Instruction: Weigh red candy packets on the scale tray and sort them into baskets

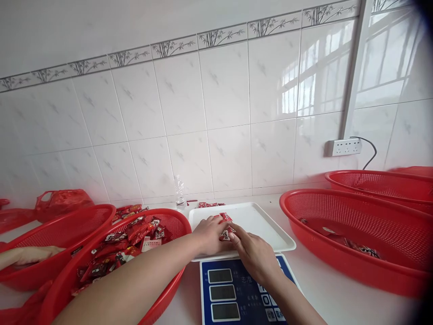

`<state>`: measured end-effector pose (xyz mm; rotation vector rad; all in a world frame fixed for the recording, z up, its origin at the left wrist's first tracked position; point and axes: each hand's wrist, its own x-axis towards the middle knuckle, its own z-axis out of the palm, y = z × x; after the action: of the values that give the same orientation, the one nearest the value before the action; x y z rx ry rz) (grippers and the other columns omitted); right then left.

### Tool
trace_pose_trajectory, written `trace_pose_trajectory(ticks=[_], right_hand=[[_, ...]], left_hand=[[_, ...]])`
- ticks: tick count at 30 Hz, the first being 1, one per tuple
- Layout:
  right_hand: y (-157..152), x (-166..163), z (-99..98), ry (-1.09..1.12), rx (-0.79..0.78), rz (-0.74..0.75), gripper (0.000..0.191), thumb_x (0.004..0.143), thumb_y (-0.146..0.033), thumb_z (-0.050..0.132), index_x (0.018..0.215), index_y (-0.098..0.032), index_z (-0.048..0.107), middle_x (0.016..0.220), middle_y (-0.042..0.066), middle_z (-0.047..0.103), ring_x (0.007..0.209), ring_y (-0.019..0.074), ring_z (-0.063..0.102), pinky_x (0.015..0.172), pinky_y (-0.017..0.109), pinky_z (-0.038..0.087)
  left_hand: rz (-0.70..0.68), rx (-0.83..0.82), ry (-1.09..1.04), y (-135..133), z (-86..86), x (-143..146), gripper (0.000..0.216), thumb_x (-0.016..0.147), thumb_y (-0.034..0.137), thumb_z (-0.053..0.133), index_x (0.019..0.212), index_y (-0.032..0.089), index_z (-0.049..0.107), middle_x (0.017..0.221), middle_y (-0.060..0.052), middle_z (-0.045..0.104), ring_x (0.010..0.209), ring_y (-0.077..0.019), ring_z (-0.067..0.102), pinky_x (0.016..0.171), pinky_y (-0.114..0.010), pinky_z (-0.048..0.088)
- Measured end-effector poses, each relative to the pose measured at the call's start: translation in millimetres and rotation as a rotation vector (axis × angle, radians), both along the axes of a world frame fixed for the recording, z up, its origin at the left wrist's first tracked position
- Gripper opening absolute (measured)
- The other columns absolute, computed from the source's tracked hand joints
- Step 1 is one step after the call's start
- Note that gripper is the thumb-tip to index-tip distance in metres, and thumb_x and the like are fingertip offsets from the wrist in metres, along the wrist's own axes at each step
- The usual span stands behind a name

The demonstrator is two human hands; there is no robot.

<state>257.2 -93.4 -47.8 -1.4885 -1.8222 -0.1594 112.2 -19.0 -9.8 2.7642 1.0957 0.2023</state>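
Over the white tray (265, 225) of a digital scale (223, 293), my two hands meet around a few small red packets (226, 233) with white and black print. My left hand (210, 235) has its fingers curled over the packets from the left. From the right, my right hand (255, 253) closes its thumb and fingers on the same packets. The palms and some fingertips are hidden. Left of the scale, under my left forearm, is a red basket (181, 221) heaped with similar red packets (135, 232).
Another person's hand (34, 256) reaches into a second red basket (98, 216) at far left. A clear plastic bottle (180, 194) stands by the tiled wall. Large red baskets (294, 201) on the right hold a few packets (367, 250). A power strip (347, 147) is on the wall.
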Motion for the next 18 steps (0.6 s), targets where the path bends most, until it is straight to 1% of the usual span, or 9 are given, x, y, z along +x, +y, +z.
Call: trace_pose_trajectory(ticks=[3, 5, 7, 10, 14, 18], right_hand=[[-1.6, -0.3, 2.8, 0.071, -0.065, -0.004, 0.045, 0.094, -0.048, 0.024, 0.115, -0.028, 0.058, 0.08, 0.003, 0.073, 0.069, 0.0226, 0.068, 0.052, 0.028, 0.043], [-2.4, 0.0, 4.6, 0.142, -0.141, -0.017, 0.048, 0.093, -0.05, 0.022, 0.117, -0.028, 0.057, 0.083, 0.003, 0.073, 0.074, 0.0235, 0.067, 0.056, 0.029, 0.044], [-2.6, 1.0, 5.4, 0.22, -0.19, -0.025, 0.05, 0.093, -0.052, 0.021, 0.118, -0.029, 0.056, 0.087, 0.003, 0.072, 0.079, 0.0242, 0.067, 0.061, 0.03, 0.045], [-1.8, 2.7, 4.6, 0.294, -0.185, -0.022, 0.052, 0.091, -0.055, 0.02, 0.12, -0.029, 0.055, 0.093, 0.005, 0.071, 0.084, 0.025, 0.066, 0.065, 0.032, 0.046], [0.1, 4.1, 2.5, 0.313, -0.174, -0.036, 0.053, 0.091, -0.057, 0.021, 0.12, -0.028, 0.055, 0.096, 0.005, 0.071, 0.086, 0.025, 0.065, 0.067, 0.033, 0.047], [1.2, 4.3, 1.1, 0.311, -0.147, -0.047, 0.052, 0.091, -0.056, 0.022, 0.119, -0.028, 0.055, 0.099, 0.005, 0.071, 0.088, 0.0243, 0.065, 0.069, 0.033, 0.048]], left_hand=[[0.049, 0.002, -0.053, -3.9, -2.3, 0.1, 0.048, 0.076, 0.06, 0.052, 0.111, 0.028, 0.056, 0.107, -0.006, 0.056, 0.094, -0.0257, 0.057, 0.076, -0.034, 0.045], [0.103, -0.012, -0.114, -3.1, -4.2, 0.8, 0.044, 0.073, 0.06, 0.055, 0.105, 0.028, 0.058, 0.099, -0.003, 0.057, 0.082, -0.0221, 0.059, 0.068, -0.031, 0.044], [0.134, -0.005, -0.207, 0.1, -5.4, 1.9, 0.04, 0.071, 0.058, 0.059, 0.096, 0.027, 0.059, 0.093, -0.002, 0.059, 0.079, -0.021, 0.059, 0.066, -0.029, 0.043], [0.145, -0.03, -0.392, 7.0, -3.1, 3.1, 0.037, 0.072, 0.057, 0.059, 0.089, 0.024, 0.058, 0.085, 0.0, 0.063, 0.077, -0.0194, 0.059, 0.065, -0.027, 0.042], [0.252, -0.042, -0.626, 15.7, 8.4, 2.3, 0.037, 0.071, 0.056, 0.06, 0.086, 0.023, 0.055, 0.07, 0.003, 0.062, 0.066, -0.0162, 0.057, 0.062, -0.025, 0.041], [0.313, -0.061, -0.868, 21.0, 23.3, 1.3, 0.036, 0.073, 0.056, 0.059, 0.081, 0.021, 0.054, 0.069, 0.003, 0.06, 0.065, -0.0146, 0.056, 0.062, -0.024, 0.041]])
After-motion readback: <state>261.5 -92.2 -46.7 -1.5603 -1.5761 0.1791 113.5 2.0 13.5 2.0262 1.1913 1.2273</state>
